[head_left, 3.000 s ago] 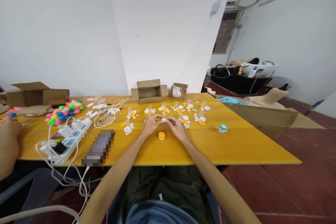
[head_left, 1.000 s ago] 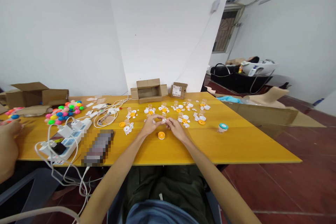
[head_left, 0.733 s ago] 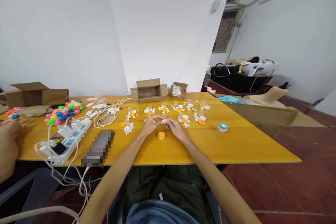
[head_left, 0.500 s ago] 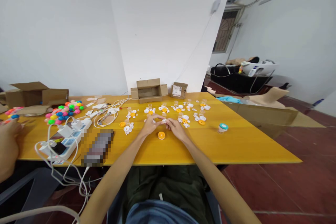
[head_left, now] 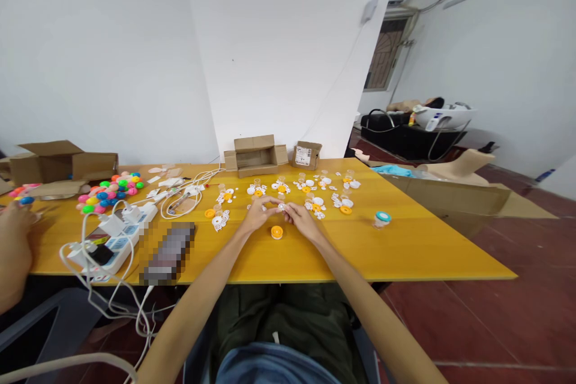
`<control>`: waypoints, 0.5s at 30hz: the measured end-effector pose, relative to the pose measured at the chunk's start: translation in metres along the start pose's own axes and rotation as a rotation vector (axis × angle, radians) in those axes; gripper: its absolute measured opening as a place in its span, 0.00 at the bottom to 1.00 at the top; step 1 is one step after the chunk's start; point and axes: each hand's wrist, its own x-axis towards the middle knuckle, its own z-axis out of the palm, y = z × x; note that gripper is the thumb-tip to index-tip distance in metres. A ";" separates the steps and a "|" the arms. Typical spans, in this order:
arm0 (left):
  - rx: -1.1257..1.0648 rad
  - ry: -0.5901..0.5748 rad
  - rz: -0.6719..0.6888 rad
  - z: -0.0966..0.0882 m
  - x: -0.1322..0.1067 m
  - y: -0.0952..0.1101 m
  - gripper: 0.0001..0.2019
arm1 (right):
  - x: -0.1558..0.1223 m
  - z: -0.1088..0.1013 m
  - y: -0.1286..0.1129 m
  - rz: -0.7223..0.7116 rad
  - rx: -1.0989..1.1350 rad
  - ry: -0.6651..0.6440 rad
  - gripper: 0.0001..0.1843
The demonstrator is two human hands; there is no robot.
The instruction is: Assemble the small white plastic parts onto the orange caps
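Fingertips of my left hand (head_left: 260,213) and my right hand (head_left: 300,217) meet over the table, both closed on one small white plastic disc (head_left: 281,207); faint holes show in it, though fingers cover part. Just below the hands, an orange ring-shaped part (head_left: 276,232) with a white base sits on the yellow table (head_left: 360,252). Beyond my hands lie several groups of parts: white perforated discs (head_left: 219,222), orange rings (head_left: 345,210) and small clear cups (head_left: 346,194). Off to the right stands a clear jar with a turquoise lid (head_left: 382,219).
At left are a power strip (head_left: 121,246) with white cables, a phone (head_left: 168,252) and colourful balls (head_left: 108,192). Another person's hand (head_left: 15,228) is at the far left. Cardboard boxes (head_left: 256,159) line the back; a large carton (head_left: 436,201) stands beyond the right edge.
My hands stay in nearly the same place, with the white disc between the fingertips shifting very slightly. The other person's hand at the far left has moved a little.
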 end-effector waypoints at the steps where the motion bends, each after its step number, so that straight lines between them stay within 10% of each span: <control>1: -0.003 0.000 0.006 0.000 0.000 0.000 0.08 | 0.000 0.000 0.000 0.003 0.003 -0.001 0.30; 15: 0.012 0.010 0.005 0.001 0.000 0.001 0.07 | 0.000 0.001 0.000 0.032 0.010 0.017 0.31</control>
